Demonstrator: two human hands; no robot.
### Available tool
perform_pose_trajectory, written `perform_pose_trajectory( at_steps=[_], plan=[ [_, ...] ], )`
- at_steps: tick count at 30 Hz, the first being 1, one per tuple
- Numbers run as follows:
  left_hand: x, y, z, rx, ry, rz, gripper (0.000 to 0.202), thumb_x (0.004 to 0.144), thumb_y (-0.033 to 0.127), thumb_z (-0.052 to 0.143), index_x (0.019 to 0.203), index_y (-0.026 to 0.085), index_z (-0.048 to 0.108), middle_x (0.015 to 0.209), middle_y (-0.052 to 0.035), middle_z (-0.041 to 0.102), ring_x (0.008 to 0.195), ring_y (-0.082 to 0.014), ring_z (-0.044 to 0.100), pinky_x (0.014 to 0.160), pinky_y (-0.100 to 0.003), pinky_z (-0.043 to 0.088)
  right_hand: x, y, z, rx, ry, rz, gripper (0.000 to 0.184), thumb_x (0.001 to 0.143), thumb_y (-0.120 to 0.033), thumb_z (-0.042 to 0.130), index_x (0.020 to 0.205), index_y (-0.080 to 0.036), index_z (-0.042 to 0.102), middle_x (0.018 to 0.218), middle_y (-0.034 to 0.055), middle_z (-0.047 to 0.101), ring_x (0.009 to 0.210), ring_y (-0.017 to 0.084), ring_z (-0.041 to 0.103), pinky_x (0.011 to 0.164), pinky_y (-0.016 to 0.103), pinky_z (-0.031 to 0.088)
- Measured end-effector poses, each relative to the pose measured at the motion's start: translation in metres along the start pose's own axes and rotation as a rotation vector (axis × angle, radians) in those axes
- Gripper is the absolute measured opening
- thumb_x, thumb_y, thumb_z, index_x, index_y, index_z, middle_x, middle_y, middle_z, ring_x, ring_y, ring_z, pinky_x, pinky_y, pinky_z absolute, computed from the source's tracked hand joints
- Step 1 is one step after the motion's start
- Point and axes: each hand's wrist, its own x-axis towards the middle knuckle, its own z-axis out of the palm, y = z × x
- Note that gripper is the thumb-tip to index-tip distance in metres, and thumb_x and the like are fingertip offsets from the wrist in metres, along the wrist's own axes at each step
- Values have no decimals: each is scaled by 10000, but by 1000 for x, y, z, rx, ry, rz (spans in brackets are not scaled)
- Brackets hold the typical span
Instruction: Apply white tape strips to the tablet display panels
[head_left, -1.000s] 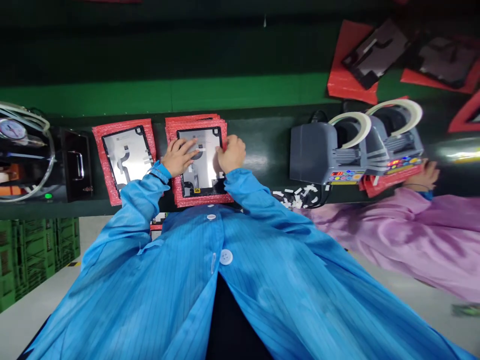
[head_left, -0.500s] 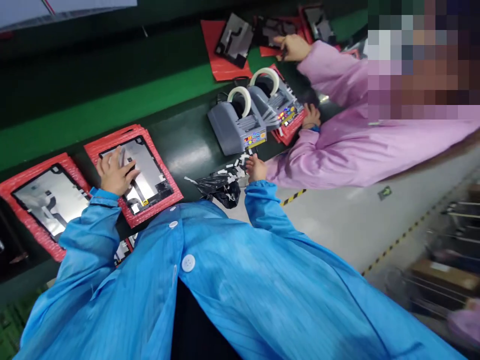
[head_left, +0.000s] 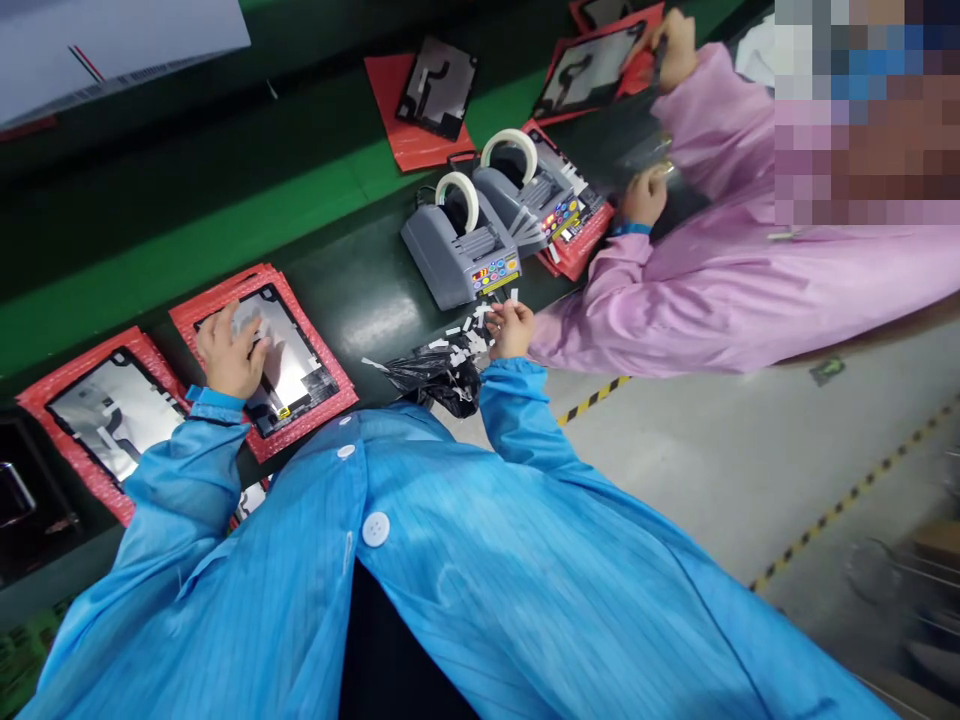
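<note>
My left hand [head_left: 234, 352] rests with its fingers apart on a silver, black-edged panel [head_left: 294, 345] that has a dark flat cable. Under the panel lies a stack of red bubble-wrap sheets [head_left: 341, 388]. At the table's front edge, my right hand [head_left: 513, 330] is closed in a pinch, with a small piece of white tape [head_left: 514, 296] standing at its fingertips. Just beyond it sits a grey electric tape dispenser [head_left: 442, 262] with a roll of pale tape. Beside this hand, many white scraps [head_left: 469, 345] cling to a black plastic bag [head_left: 420, 372].
A second tape dispenser [head_left: 517, 205] stands behind the first. Another silver panel [head_left: 82, 398] on red wrap lies at the left. A co-worker in pink sleeves [head_left: 675, 290] handles a panel [head_left: 589, 72] at the right. Another panel [head_left: 450, 85] lies on a red sheet.
My right hand has closed from looser fingers to a pinch, with a white tape piece at its tips. My left hand stays on the panel. The co-worker's hands have shifted, tilting a panel.
</note>
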Motion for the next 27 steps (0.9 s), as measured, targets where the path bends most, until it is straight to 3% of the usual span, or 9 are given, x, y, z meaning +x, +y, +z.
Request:
perform_pose_trajectory(
  at_steps=[5,12,16,18,20,23,27],
  plan=[
    [5,25,12,-29,-13,108,395,920,506,439,1086,248,687,1427,-92,522,1323,-375,386,1104,-578,284,9,-2,9,23,-14,30,278,788,-267,656,890,-235,399,686,-86,582,572,55,581,478,130,375],
    [5,33,26,-55,-16,205,324,926,447,460,1031,245,691,1363,-91,573,1248,-337,463,1084,-563,323,16,3,15,-54,34,-1,352,757,-127,616,958,-239,349,727,-86,582,615,73,592,575,180,439],
    [8,49,31,-157,-76,234,262,910,402,497,983,242,692,1203,-107,657,1140,-300,550,1046,-538,379,2,1,9,-165,46,-235,388,780,-152,598,1026,-253,316,765,-76,575,724,89,627,738,242,512],
    [10,65,31,-259,-118,241,251,903,395,523,974,225,693,1082,-100,691,1052,-271,593,998,-488,434,-19,-2,8,-201,-127,-385,439,782,-213,638,1073,-260,313,777,-68,573,741,100,623,750,260,513],
    [12,84,28,-383,-177,230,262,902,401,541,983,200,689,994,-86,699,955,-232,622,915,-413,489,-48,-5,15,-210,-426,-455,515,765,-292,700,1112,-267,320,777,-62,577,720,111,610,713,267,508],
    [14,103,20,-513,-251,190,286,883,423,595,1009,179,673,946,-65,691,851,-183,627,791,-317,511,-94,-9,40,-222,-855,-443,576,756,-379,743,1148,-280,333,770,-56,575,704,124,603,683,279,502],
    [8,97,6,-549,-253,133,224,877,393,624,870,171,657,855,-44,678,794,-160,613,746,-280,495,-136,-6,79,-268,-1170,-375,598,753,-464,751,1149,-279,343,769,-51,561,690,128,598,680,292,506]
  ],
)
